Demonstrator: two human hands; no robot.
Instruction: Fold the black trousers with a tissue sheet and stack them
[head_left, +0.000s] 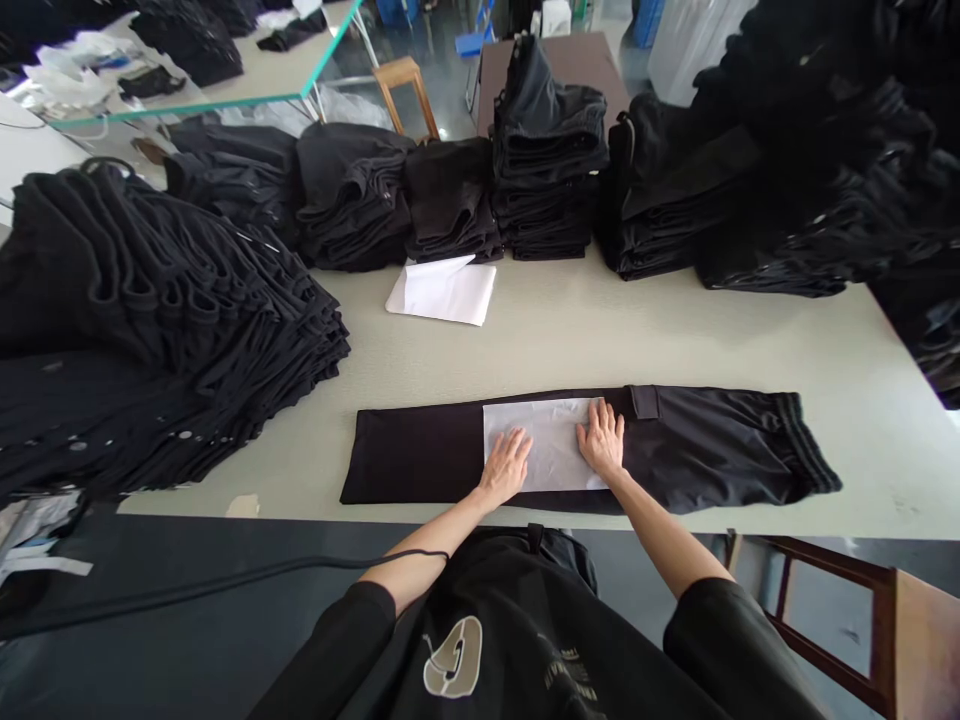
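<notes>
Black trousers [705, 445] lie flat and folded lengthwise along the near edge of the table, elastic waistband at the right and leg hem at the left. Across the middle of the leg rests a thin, whitish translucent sheet of paper [551, 460]. My left hand [508, 465] presses on the sheet's left part, fingers stretched out. On its right edge, just left of a small pocket flap [645, 402], my right hand [602, 440] lies flat with the fingers apart. Neither hand grasps anything.
A stack of white paper [442, 290] lies behind the trousers. To the left spreads a big heap of black garments [165, 330]; folded black piles [551, 190] line the table's back. A black cable [225, 590] crosses my left forearm. A wooden chair [832, 600] stands at lower right.
</notes>
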